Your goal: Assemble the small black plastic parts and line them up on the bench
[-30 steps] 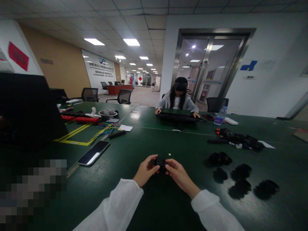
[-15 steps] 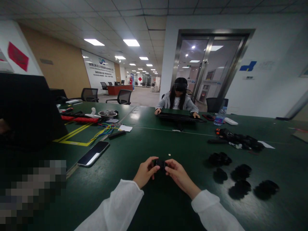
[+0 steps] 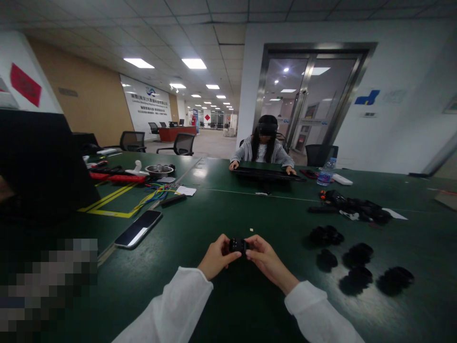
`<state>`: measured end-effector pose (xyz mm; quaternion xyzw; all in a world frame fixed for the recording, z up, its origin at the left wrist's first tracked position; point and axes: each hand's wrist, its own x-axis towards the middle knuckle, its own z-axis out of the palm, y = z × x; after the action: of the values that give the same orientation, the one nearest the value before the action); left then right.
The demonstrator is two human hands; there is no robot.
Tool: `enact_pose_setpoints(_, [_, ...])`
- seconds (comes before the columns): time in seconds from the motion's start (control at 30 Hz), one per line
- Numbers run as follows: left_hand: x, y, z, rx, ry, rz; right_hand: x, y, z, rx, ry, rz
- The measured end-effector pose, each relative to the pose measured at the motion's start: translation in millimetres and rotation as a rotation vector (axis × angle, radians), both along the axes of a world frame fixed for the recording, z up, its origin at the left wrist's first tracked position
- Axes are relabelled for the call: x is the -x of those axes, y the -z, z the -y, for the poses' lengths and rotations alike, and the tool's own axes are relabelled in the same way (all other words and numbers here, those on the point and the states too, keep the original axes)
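Note:
Between my two hands is a small black rounded part (image 3: 237, 245) with a few light marks on its side, too dark to name more exactly. My left hand (image 3: 216, 256) grips it from the left, thumb across the near side. On its right end are the closed fingertips of my right hand (image 3: 262, 257). The part is held low over the green table (image 3: 214, 216). A tiny pale scrap (image 3: 252, 230) lies just beyond it. To the right of my hands rest several dark lumpy parts (image 3: 358, 255), their details lost in shadow.
A phone (image 3: 139, 229) lies to the left, near bundled coloured wires (image 3: 153, 194) and a metal bowl (image 3: 159, 170). Across the table a person (image 3: 264, 147) holds a black flat panel (image 3: 266, 175). A water bottle (image 3: 326, 172) and a black jumble of parts (image 3: 357, 207) are on the right.
My left thumb has slid right along the near side of the black part, and more of its marked side shows. The right hand stays nearly in place.

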<state>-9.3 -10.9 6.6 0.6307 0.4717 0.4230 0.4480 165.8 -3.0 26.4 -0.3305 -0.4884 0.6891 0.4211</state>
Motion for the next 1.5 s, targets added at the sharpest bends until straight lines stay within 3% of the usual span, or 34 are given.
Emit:
enact_pose_setpoints(0.17, [2,-8.7,5,-0.100,-0.019,-0.078,-2,2.8,-1,-0.011,-0.017,0.044])
enact_pose_setpoints(0.4, [2,-3.7,3,-0.174,-0.085,-0.073,-1,-1.6,2,-0.034,-0.042,0.146])
enact_pose_setpoints(0.6, [1,1.0,0,-0.067,-0.018,-0.015,0,-4.4,4,-0.055,-0.089,0.194])
enact_pose_setpoints(0.73, [3,3.4,-1,-0.054,-0.004,0.038,1,-1.6,2,-0.062,-0.033,0.163])
enact_pose_setpoints(0.93, [7,1.8,-2,-0.187,0.079,0.027,4,5.5,-3,0.035,0.075,0.008])
enact_pose_setpoints(1.2, [2,0.7,0,-0.120,-0.028,-0.031,1,-2.7,0,0.027,0.007,0.063])
enact_pose_setpoints(1.5, [2,-4.7,1,-0.037,-0.011,-0.113,-3,4.9,-3,-0.022,-0.045,0.079])
